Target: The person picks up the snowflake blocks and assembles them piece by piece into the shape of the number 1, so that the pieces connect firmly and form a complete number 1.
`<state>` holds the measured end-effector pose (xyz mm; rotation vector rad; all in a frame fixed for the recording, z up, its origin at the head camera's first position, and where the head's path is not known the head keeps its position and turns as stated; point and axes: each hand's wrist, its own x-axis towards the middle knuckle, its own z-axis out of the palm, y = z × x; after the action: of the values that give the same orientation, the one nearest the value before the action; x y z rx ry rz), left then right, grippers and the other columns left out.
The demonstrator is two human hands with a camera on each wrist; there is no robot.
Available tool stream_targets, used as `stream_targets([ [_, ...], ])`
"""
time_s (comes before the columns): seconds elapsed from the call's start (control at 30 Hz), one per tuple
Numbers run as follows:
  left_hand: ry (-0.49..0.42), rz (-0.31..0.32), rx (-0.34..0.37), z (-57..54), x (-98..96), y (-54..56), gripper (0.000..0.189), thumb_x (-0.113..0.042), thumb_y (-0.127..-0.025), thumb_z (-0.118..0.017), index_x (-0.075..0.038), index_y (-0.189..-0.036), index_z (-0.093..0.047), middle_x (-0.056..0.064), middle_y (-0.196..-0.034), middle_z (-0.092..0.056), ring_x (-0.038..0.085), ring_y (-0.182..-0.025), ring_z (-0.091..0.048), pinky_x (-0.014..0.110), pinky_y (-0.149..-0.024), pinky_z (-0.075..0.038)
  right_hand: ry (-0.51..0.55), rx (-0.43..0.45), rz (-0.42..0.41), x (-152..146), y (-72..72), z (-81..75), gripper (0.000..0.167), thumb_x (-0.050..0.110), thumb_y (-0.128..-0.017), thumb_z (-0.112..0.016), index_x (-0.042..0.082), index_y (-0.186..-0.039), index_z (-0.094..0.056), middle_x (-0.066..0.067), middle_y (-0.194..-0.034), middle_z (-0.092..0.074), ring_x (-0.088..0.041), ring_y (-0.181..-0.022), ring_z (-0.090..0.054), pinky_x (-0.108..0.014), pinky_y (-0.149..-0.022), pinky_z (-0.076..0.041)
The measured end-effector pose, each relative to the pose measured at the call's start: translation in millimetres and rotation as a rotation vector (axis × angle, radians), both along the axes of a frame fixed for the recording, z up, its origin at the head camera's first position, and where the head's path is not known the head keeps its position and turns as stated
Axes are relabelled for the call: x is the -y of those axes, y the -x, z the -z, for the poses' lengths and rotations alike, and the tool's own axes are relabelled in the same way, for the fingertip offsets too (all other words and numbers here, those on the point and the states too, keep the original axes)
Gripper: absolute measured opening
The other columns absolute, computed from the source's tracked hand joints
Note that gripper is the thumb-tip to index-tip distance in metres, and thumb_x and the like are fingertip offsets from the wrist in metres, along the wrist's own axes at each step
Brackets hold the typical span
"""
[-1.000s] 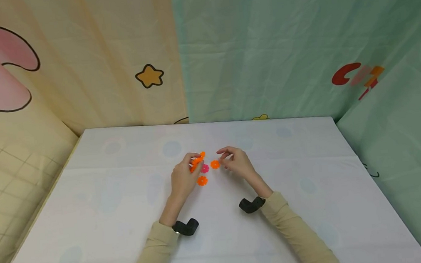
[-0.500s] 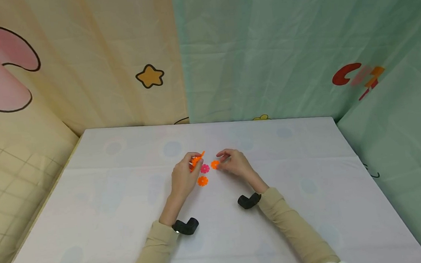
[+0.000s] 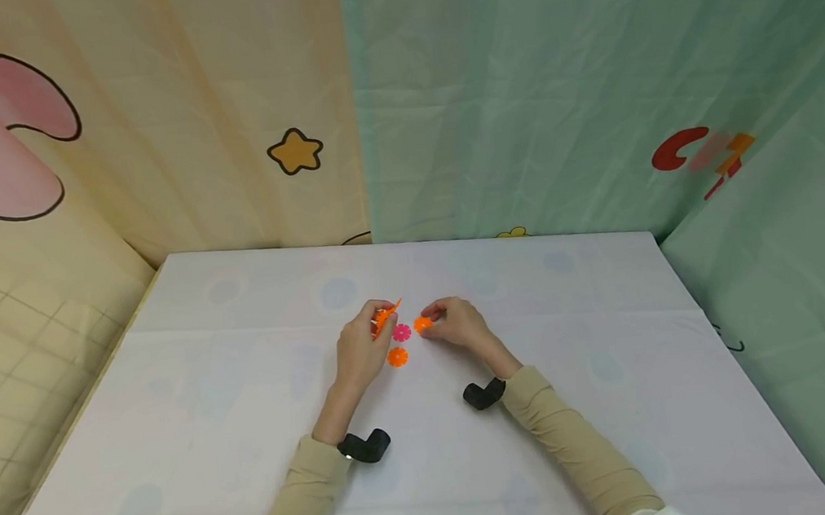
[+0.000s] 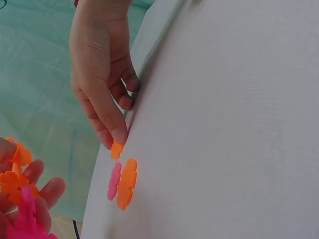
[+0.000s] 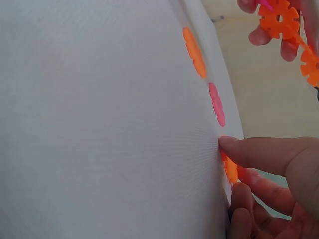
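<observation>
My left hand holds a joined cluster of flower-shaped interlocking discs above the table. In the left wrist view that cluster shows orange discs and a pink disc slotted together, partly hidden by fingers. My right hand pinches a loose orange disc by its edges, thumb on one side and fingers on the other, low at the tabletop. Between the hands a pink disc lies flat. Nearer to me, another orange disc also lies flat.
A white cloth with pale spots covers the table. Printed curtains hang along its back and sides. Each wrist wears a black camera mount, and both arms have beige sleeves.
My right hand has moved slightly left and down to the loose orange disc, and its fingers have closed on it. The left hand stays nearly still with the cluster, which has turned slightly.
</observation>
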<state>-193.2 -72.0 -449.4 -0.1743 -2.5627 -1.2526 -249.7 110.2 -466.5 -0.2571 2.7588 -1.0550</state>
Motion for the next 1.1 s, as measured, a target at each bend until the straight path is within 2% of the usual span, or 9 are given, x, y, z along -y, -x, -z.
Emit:
stream_targets([
  [0.23, -0.041, 0.005, 0.004, 0.2, -2.0, -2.5, 0.020, -0.021, -0.094, -0.061, -0.012, -0.113, -0.062, 0.006, -0.077, -0.067, 0.015, -0.058, -0.052, 0.024, -0.053, -0.043, 0.026, -0.048, -0.005, -1, -4.5, -0.1, 0.027, 0.019, -0.078, -0.079, 0.010, -0.100, -0.067, -0.006, -0.092, -0.069, -0.016, -0.076, -0.059, -0.025, -0.067, -0.045],
  [0.37, -0.049, 0.005, 0.014, -0.2, -3.0, -3.3, 0.021, -0.024, -0.096, -0.058, -0.013, -0.113, -0.062, 0.006, -0.077, -0.066, 0.014, -0.056, -0.051, 0.024, -0.050, -0.042, 0.051, -0.034, -0.007, -3, -5.9, -1.5, 0.020, 0.018, -0.084, -0.073, 0.009, -0.101, -0.067, -0.007, -0.093, -0.069, -0.016, -0.074, -0.060, -0.026, -0.066, -0.047],
  [0.5, -0.056, 0.008, 0.017, 0.5, -3.9, -3.8, 0.021, -0.026, -0.096, -0.058, -0.013, -0.113, -0.062, 0.006, -0.075, -0.065, 0.013, -0.055, -0.051, 0.023, -0.050, -0.041, 0.032, -0.026, -0.021, -5, -5.9, -3.9, 0.019, 0.017, -0.088, -0.068, 0.009, -0.105, -0.070, -0.006, -0.093, -0.068, -0.015, -0.074, -0.057, -0.024, -0.066, -0.046],
  [0.6, -0.060, 0.010, 0.013, 1.9, -5.1, -3.5, 0.021, -0.025, -0.095, -0.060, -0.012, -0.111, -0.062, 0.006, -0.073, -0.065, 0.013, -0.055, -0.051, 0.022, -0.049, -0.041, 0.035, -0.027, -0.033, -7, -6.6, -5.8, 0.019, 0.016, -0.089, -0.064, 0.010, -0.106, -0.071, -0.006, -0.092, -0.067, -0.014, -0.068, -0.056, -0.023, -0.061, -0.045],
  [0.77, -0.068, 0.013, 0.004, 1.7, -7.4, -4.8, 0.021, -0.026, -0.094, -0.061, -0.012, -0.110, -0.063, 0.005, -0.071, -0.064, 0.014, -0.056, -0.051, 0.021, -0.049, -0.040, 0.116, -0.018, -0.017, -10, -9.9, -11.1, 0.019, 0.015, -0.090, -0.061, 0.008, -0.106, -0.068, -0.009, -0.093, -0.067, -0.013, -0.056, -0.056, -0.023, -0.052, -0.046],
  [1.1, -0.085, 0.027, 0.017, 0.0, -12.8, -7.5, 0.022, -0.029, -0.095, -0.060, -0.013, -0.110, -0.063, 0.007, -0.075, -0.066, 0.014, -0.059, -0.053, 0.022, -0.052, -0.043, 0.171, -0.098, 0.024, -10, -20.8, -29.7, 0.025, 0.021, -0.094, -0.060, 0.005, -0.112, -0.064, -0.014, -0.086, -0.067, -0.023, -0.063, -0.062, -0.024, -0.052, -0.046],
])
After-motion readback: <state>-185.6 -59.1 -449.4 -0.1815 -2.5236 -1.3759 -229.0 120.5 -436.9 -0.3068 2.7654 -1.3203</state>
